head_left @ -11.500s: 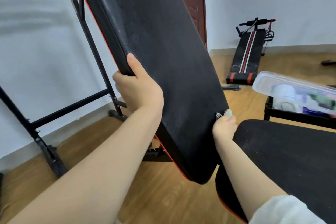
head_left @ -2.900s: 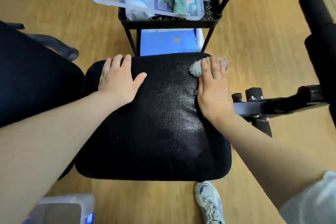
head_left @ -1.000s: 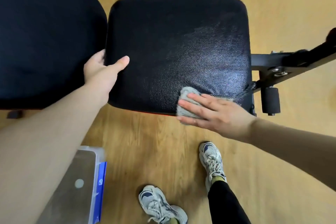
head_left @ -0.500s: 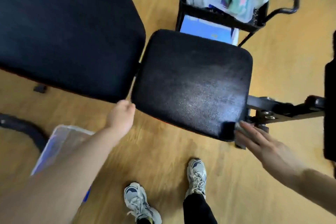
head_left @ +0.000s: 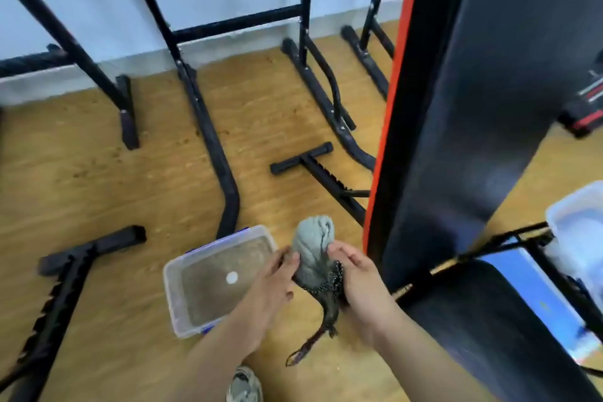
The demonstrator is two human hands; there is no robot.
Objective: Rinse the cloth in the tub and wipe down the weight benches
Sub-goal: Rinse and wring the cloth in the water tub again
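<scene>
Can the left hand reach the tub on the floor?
Probably yes: the tub sits open just below the left hand, with nothing between them, though that hand holds the cloth.

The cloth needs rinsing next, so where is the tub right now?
In the head view the clear plastic tub sits on the wood floor, lower centre, just left of the left hand and the grey cloth, by a black frame's curved foot.

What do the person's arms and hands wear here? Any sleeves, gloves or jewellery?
The left hand and the right hand wear no gloves, and no watch, ring or bracelet is visible. No sleeve shows: both arms are bare to the picture's edge.
</scene>
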